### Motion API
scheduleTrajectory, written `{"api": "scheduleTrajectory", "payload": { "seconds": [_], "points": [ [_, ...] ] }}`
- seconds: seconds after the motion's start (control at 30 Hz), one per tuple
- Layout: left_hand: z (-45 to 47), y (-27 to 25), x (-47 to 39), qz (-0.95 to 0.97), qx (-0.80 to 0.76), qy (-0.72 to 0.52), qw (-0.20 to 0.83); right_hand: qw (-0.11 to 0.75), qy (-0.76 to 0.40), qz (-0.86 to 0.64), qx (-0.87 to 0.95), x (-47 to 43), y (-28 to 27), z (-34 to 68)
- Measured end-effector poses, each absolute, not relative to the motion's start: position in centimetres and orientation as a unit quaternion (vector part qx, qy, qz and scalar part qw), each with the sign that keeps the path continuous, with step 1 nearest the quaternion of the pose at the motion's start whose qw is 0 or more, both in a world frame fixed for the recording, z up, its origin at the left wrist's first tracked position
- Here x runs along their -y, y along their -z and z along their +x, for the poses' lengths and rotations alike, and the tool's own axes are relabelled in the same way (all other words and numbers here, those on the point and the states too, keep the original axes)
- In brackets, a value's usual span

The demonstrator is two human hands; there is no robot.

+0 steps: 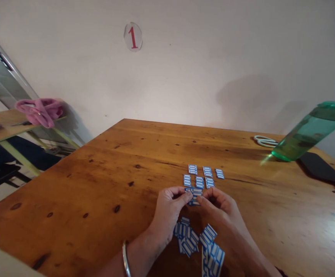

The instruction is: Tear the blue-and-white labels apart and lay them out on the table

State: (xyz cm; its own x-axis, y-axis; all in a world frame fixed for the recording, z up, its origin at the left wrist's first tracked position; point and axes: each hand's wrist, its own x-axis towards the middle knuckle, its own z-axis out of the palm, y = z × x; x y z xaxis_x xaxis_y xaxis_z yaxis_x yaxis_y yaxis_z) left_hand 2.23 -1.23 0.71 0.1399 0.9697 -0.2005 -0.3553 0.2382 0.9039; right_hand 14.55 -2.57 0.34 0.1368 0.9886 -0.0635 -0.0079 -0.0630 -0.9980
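Observation:
Small blue-and-white label sheets [195, 195] are pinched between my two hands, just above the wooden table. My left hand [171, 207] has its thumb on their left side; my right hand [221, 204] grips the right side with thumb and fingertips. Just beyond lie two rows of similar small label pieces [199, 182], set apart from one another. Nearer to me, between my forearms, a loose pile of label pieces [187, 236] overlaps untidily. Beside it on the right, more label pieces [213, 259] lie stacked, partly cut off by the frame's lower edge.
On the right of the wooden table [153, 154] stand a green bottle [309, 132], a coiled white cable [265, 141] and a dark flat phone-like object [322, 168]. A pink fuzzy item [42, 111] rests on another table at left. A wall rises behind.

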Motion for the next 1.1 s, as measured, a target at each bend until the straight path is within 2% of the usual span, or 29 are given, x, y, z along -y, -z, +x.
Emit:
{"api": "scheduleTrajectory", "payload": {
  "seconds": [0.47, 0.67, 0.9, 1.1],
  "points": [
    [2.2, -0.82, 1.39, 0.365, -0.411, -0.497, 0.671, 0.512, -0.476, -0.544, 0.463, 2.5, 0.5, 14.68],
    [2.13, -0.8, 1.36, 0.409, -0.428, -0.495, 0.636, 0.515, -0.457, -0.546, 0.477, 2.55, 0.69, 14.74],
    [2.28, -1.01, 1.39, 0.412, -0.414, -0.523, 0.621, 0.533, -0.595, -0.435, 0.415, 2.92, -0.05, 14.23],
    [2.26, -1.29, 1.56, 0.405, -0.405, -0.526, 0.629, 0.552, -0.629, -0.403, 0.371, 2.95, -0.22, 14.28]
  ]
}}
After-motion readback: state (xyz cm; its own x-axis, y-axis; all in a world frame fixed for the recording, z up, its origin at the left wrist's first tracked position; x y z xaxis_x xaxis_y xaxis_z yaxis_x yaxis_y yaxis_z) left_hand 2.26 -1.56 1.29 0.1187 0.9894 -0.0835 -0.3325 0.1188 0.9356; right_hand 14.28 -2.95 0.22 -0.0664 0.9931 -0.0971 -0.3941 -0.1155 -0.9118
